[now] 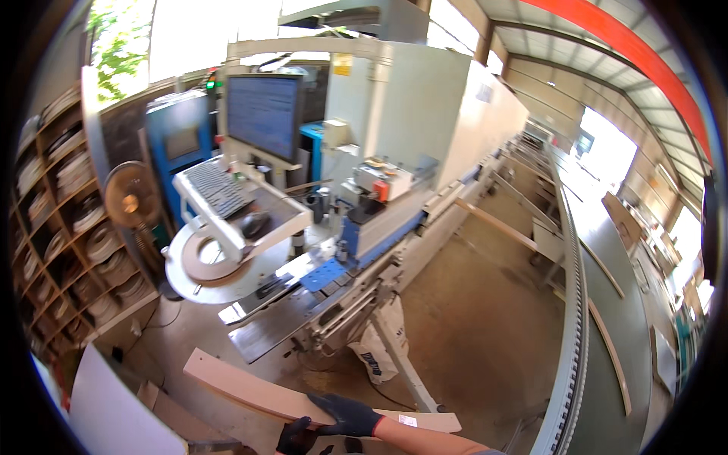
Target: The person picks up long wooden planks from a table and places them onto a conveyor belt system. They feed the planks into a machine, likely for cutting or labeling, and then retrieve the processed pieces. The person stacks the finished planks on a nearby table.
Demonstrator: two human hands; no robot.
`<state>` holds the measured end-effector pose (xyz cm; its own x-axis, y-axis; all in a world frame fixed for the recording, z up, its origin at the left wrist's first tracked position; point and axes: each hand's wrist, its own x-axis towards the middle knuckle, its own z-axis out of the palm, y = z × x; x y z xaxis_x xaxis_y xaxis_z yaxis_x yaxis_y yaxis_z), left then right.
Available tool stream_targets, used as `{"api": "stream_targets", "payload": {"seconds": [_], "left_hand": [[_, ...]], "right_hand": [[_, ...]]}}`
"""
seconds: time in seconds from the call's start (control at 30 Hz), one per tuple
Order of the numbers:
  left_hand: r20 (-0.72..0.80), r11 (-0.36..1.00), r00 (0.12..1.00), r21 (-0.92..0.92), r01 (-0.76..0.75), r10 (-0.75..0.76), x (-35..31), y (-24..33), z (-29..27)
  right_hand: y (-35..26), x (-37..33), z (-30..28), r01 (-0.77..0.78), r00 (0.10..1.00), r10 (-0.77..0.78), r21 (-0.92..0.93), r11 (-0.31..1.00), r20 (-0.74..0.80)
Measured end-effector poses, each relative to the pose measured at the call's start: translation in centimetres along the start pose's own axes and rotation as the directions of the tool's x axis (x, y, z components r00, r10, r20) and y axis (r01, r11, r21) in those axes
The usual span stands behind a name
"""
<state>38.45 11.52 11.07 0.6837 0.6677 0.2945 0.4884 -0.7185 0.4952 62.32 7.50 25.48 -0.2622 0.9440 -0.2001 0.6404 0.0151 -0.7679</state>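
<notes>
The gloved right hand (347, 415) grips the long pale board (303, 394) from above; the left hand (296, 438) clasps its near edge. Keeping it level should help near the edge-banding machine (364, 227)

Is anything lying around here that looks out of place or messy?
A white sack slumps on the floor against the long grey machine, under its blue perforated plate. Otherwise nothing stands out; the right gloved hand rests on a long pale wooden board.

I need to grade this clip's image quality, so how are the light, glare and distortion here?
Head view: daylight blows out the openings top left and at right; strong fisheye bends the machine and conveyor, with black corners; gloved hands on the board stay fairly sharp.
</notes>
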Motion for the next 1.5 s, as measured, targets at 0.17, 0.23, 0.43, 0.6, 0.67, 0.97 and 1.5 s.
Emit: {"api": "stream_targets", "payload": {"seconds": [0.17, 0.23, 0.43, 0.6, 0.67, 0.97, 1.5], "left_hand": [[0.143, 0.962, 0.987, -0.270, -0.038, 0.079, 4.2, -2.5, 0.5], [0.177, 0.687, 0.947, -0.654, 0.316, -0.267, 4.7, -5.9, 3.0], [0.474, -0.354, 0.728, -0.875, 0.329, -0.495, 12.1, -10.2, -8.1], [0.496, -0.498, 0.777, -0.822, 0.277, -0.387, 14.1, -16.9, -12.5], [0.485, -0.499, 0.755, -0.832, 0.244, -0.440, 13.7, -20.3, -12.0], [0.396, -0.534, 0.836, -0.832, 0.150, -0.381, 15.7, -23.0, -11.7], [0.422, -0.572, 0.750, -0.817, 0.072, -0.510, 22.7, -17.1, -13.0]], "right_hand": [[3.9, 0.9, 0.5, 0.032, 0.981, -0.024, 0.041, 0.999, -0.192], [5.7, 2.1, 1.2, 0.033, 0.952, -0.012, 0.062, 0.998, -0.307], [6.9, 2.6, -2.0, -0.316, 0.887, 0.277, -0.048, 0.947, -0.370], [11.8, 5.0, 0.0, -0.384, 0.811, 0.173, -0.287, 0.878, -0.558], [8.5, 6.5, -1.8, -0.522, 0.789, 0.353, -0.246, 0.816, -0.503], [9.6, 9.1, -2.1, -0.640, 0.693, 0.409, -0.246, 0.728, -0.594], [12.4, 9.1, -10.7, -0.686, 0.639, 0.417, -0.234, 0.689, -0.646]]}}
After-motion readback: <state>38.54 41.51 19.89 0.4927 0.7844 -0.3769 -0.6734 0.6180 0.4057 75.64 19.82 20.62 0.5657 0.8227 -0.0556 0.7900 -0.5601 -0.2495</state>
